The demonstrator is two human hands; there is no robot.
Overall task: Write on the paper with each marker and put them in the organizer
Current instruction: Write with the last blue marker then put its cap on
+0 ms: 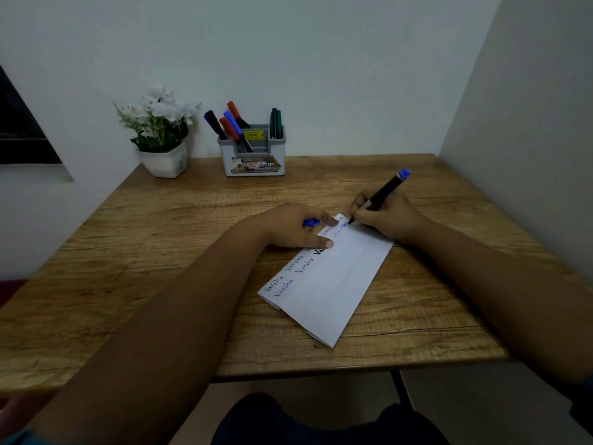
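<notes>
A folded white paper (333, 284) lies slanted on the wooden table (160, 239), with several handwritten words along its left edge. My right hand (388, 216) grips a black marker with a blue end (383, 194), its tip touching the paper's far corner. My left hand (298, 226) presses the paper's left edge with thumb and forefinger while its curled fingers hold a blue cap (311, 222). A grey organizer (253, 155) stands at the back by the wall, holding several markers: black, red and blue ones on its left, dark green ones on its right.
A white pot of white flowers (160, 136) stands left of the organizer. Walls close off the table at the back and right. A dark window opening sits at far left. The table's near edge runs above my lap.
</notes>
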